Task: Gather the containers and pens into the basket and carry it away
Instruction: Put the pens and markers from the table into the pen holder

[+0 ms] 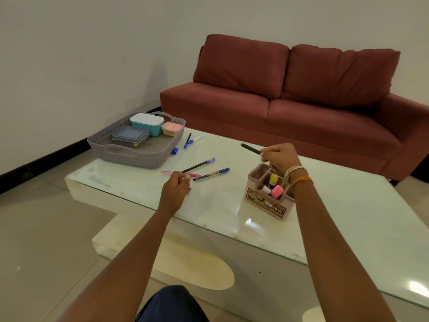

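A grey basket [148, 159] stands at the table's far left, holding a teal box [148, 124], a pink box [171, 129] and a flat grey-blue box [130, 135]. My left hand [175, 189] pinches a black pen with a blue cap [199, 164]. A pink pen [193, 175] and a blue pen [212, 174] lie beside it. My right hand [279, 158] grips a dark pen [250, 148] above a pink desk organiser [267, 201] with small bottles in it. Further pens [187, 141] and a blue cap [174, 151] lie by the basket.
The glass-topped low table [336, 228] runs from left to lower right. A dark red sofa [290, 101] stands behind it, against the wall. Tiled floor lies to the left. My knee shows at the bottom edge.
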Demonstrator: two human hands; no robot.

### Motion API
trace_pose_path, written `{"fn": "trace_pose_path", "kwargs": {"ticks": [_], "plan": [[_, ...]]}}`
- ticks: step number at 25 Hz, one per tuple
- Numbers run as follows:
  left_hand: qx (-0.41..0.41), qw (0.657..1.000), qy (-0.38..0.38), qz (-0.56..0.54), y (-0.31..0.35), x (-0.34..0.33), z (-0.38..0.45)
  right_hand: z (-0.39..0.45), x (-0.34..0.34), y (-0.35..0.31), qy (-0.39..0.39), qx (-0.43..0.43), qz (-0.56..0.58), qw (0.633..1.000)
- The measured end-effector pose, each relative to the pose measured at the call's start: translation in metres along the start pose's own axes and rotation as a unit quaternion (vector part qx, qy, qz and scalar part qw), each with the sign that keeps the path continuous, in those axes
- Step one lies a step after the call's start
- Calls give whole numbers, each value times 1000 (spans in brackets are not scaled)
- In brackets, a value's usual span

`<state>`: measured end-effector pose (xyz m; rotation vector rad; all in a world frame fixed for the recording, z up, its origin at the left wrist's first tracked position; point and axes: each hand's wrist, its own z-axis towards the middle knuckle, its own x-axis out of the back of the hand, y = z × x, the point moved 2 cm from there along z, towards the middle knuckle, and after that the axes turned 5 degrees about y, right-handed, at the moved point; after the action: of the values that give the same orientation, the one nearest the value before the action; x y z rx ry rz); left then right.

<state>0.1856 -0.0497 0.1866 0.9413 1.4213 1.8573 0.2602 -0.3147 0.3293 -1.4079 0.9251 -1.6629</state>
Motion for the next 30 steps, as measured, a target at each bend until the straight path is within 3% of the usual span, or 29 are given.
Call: {"fn": "trace_pose_path", "kwargs": {"ticks": [2, 4, 11, 16, 20, 22, 24, 27, 30], "plan": [[-3, 1000, 4, 3, -1, 0, -1, 7, 23, 1, 85, 9, -37, 996], [-5, 1000, 2, -2, 0, 0, -2, 20, 29, 3, 122, -5, -83, 989], [-2, 1000, 12, -16, 0, 5, -1, 43, -5, 5, 41, -27, -233, 971], [8, 999, 36, -8, 0, 6, 0, 43, -16, 8, 96, -9, -150, 984], [-8, 996, 88, -2, 2, 8, -2, 16, -37, -4, 193, 139, -66, 969], [-7, 993, 116, 1, 2, 8, -3, 2, -60, -10, 158, 199, -39, 966], [-1, 985, 170, -9, 1, 10, -3, -5, -92, -8, 71, 216, -61, 972], [15, 974, 223, -25, -1, 15, -2, -8, -140, 5, -45, 188, -131, 972], [10, 975, 220, -9, -3, 13, 1, -2, -170, 17, -80, 175, -211, 958]]}}
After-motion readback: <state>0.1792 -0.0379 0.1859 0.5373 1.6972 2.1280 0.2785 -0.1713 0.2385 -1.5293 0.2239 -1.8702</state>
